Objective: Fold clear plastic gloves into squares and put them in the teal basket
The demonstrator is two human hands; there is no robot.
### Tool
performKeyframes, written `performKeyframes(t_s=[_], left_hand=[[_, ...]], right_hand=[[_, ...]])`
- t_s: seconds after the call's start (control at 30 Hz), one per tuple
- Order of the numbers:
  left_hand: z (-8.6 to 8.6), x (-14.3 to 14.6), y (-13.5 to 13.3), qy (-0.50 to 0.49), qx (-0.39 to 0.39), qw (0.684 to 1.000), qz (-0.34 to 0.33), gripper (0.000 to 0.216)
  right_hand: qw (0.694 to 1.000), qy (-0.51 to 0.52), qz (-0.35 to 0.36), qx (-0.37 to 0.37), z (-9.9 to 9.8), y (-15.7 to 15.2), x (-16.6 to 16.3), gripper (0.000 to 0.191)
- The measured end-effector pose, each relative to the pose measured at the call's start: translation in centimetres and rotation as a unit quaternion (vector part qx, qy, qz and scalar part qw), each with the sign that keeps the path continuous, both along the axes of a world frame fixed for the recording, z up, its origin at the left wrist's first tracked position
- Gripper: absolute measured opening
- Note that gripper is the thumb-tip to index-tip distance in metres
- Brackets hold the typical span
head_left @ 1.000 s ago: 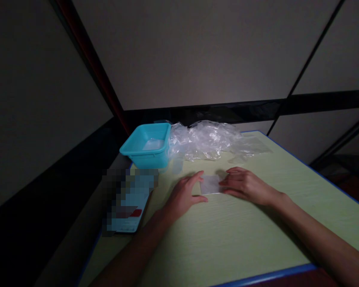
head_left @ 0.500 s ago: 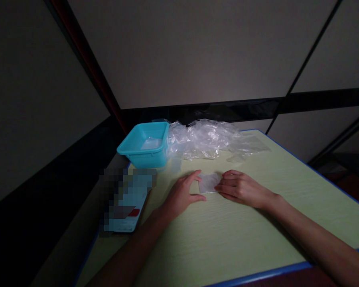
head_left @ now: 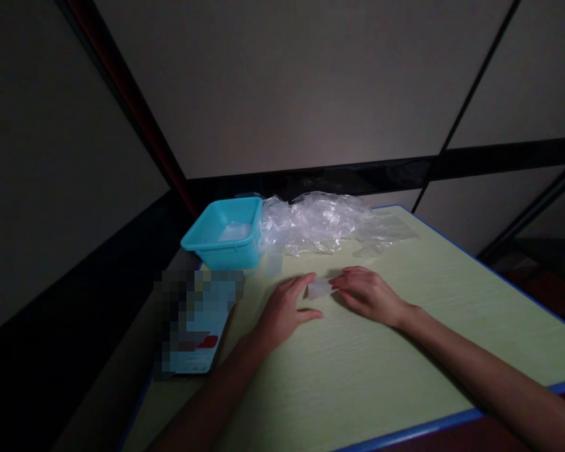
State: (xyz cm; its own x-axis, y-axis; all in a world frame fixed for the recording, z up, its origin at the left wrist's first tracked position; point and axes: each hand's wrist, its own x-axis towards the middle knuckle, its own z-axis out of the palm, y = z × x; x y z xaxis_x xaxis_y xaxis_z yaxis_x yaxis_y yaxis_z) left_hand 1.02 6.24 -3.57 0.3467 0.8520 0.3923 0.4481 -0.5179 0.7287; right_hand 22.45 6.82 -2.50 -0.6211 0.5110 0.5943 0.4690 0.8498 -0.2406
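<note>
A small whitish, translucent flat piece, like a plastic sheet or small bag (head_left: 319, 288), is between my two hands above the pale table. My right hand (head_left: 370, 294) pinches its right side between thumb and fingers. The piece looks tilted, with its near edge raised. My left hand (head_left: 285, 311) is open, thumb and fingers spread apart in a C shape. Its index fingertip is at the piece's upper left corner; whether it presses on it I cannot tell. The fingers of my right hand hide the piece's right end.
A turquoise plastic basket (head_left: 230, 254) with whitish flat pieces (head_left: 235, 231) inside stands at the back left. Crumpled clear plastic (head_left: 322, 220) lies beside it along the back. A partly blurred light-blue flat object (head_left: 200, 326) rests at the left edge of the table (head_left: 381, 389).
The piece lay flat on the table before; now it is tilted and shows less of its face. My right hand has shifted slightly left. My left hand has barely moved.
</note>
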Motion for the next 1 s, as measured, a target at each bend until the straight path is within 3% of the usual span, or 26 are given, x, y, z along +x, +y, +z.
performKeyframes(t_s=[0.13,0.27,0.5,0.67,0.8,1.0], left_hand=[[0.3,0.2,0.0,-0.045,-0.002,0.999,0.014,0.024],[0.1,0.4,0.4,-0.089,-0.038,0.995,0.021,0.002],[-0.3,1.1,0.4,-0.176,-0.163,0.970,0.026,0.022],[0.1,1.5,0.3,-0.225,-0.222,0.948,0.039,0.031],[0.2,1.4,0.5,-0.251,-0.240,0.936,0.050,0.032],[0.3,1.5,0.4,-0.269,-0.249,0.929,0.052,0.029]], right_hand=[[0.977,0.148,-0.043,-0.146,0.0,-0.5,-0.9,0.022],[0.932,0.243,-0.017,-0.268,0.0,-0.4,-1.5,0.027],[0.854,0.355,0.003,-0.381,-0.2,0.3,-1.5,0.038],[0.806,0.392,0.024,-0.443,0.2,0.3,-1.4,0.025],[0.806,0.380,0.068,-0.449,0.4,0.0,-1.7,0.020],[0.842,0.315,0.014,-0.437,-0.2,-0.2,-2.1,0.021]])
